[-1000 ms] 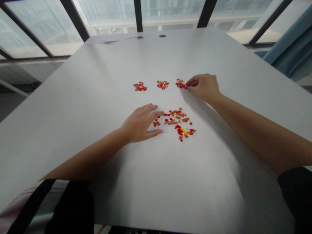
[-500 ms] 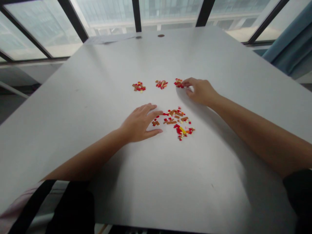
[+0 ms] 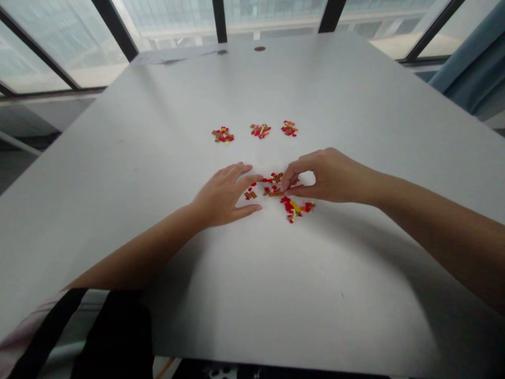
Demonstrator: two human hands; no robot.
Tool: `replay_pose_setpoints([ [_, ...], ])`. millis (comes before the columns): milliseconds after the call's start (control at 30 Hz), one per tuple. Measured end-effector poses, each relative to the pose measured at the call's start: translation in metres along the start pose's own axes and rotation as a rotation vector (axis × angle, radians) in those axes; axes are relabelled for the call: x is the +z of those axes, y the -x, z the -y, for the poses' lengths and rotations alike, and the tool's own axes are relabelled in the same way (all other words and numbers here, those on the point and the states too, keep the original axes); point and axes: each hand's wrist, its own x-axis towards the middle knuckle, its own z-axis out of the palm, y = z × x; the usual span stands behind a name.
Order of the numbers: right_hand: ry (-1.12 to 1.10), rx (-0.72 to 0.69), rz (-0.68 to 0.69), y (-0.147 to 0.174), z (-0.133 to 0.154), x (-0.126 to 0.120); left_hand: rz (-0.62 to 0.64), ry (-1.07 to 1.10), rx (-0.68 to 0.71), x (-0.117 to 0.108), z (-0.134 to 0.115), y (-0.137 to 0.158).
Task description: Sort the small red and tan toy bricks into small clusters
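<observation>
Small toy building bricks in red, brown, yellow and cream lie loose on the white table. My left hand (image 3: pixel 221 198) rests flat on the tabletop with its fingers spread. Between its thumb and index finger lie a few brown bricks (image 3: pixel 250 195). My right hand (image 3: pixel 321 176) reaches over the loose middle pile (image 3: pixel 273 190), thumb and fingertips drawn together in a pinch among the bricks. Whether a brick sits between those fingertips is too small to tell. Just nearer to me is a clump of red, yellow and orange bricks (image 3: pixel 295 207).
Farther back, small heaps stand in a row: a left heap (image 3: pixel 223 135), a middle heap (image 3: pixel 260 130) and a right heap (image 3: pixel 289 128). Beyond, papers (image 3: pixel 169 56) lie by the window. A blue curtain (image 3: pixel 469 68) hangs at the right.
My right hand has left the right heap at the back and come nearer to me, down to the loose pile. My left hand stays in place. The view has tilted slightly.
</observation>
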Motion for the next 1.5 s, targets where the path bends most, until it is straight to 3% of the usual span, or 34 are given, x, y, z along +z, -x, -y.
replay_pose_setpoints([
  [167,0.002,0.002,0.026,-0.001,0.000,0.013,0.000,-0.005,0.003,-0.001,0.000,-0.001],
  [767,0.041,0.068,0.051,0.007,-0.005,0.010,-0.011,0.018,-0.003,-0.001,-0.001,0.000],
  [1000,-0.217,0.145,-0.100,0.001,-0.017,-0.001,0.003,0.017,-0.010,-0.001,-0.002,-0.001],
  [1100,-0.337,0.216,-0.040,-0.004,-0.028,-0.005,0.011,0.015,-0.020,-0.002,-0.003,-0.001],
  [1233,-0.339,0.268,0.041,-0.008,-0.034,-0.005,0.015,0.026,-0.023,-0.002,-0.003,-0.001],
  [1500,-0.376,0.205,0.018,-0.007,-0.038,-0.001,0.005,0.016,-0.010,-0.001,-0.002,-0.001],
])
